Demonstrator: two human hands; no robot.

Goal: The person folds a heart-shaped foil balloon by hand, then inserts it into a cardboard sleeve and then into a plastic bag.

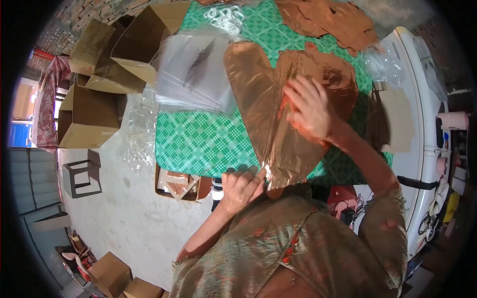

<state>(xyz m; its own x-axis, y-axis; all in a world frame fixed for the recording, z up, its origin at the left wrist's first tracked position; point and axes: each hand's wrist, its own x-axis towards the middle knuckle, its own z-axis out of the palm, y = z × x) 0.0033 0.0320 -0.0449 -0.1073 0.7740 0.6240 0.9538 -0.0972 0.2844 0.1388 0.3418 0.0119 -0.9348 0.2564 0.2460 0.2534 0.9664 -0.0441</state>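
Observation:
A copper-coloured foil balloon (pixel 295 154), flat and wrinkled, lies at the near right of a green checked tabletop. Its narrow end hangs at the table's front edge. There, my left hand (pixel 242 188) has its fingers curled closed on the foil's edge. Resting on the middle of the foil is my right hand (pixel 310 109), fingers stretched out and slightly spread, holding nothing. To the left of the foil lies a fanned stack of clear plastic bags (pixel 191 74) with dark print.
White ribbon loops (pixel 224 19) and more copper foil sheets (pixel 333 22) lie at the table's far side. Open cardboard boxes (pixel 94 111) stand at the left. A box of cards (pixel 181 185) sits below the front edge. Right of the table is a white appliance (pixel 415 124).

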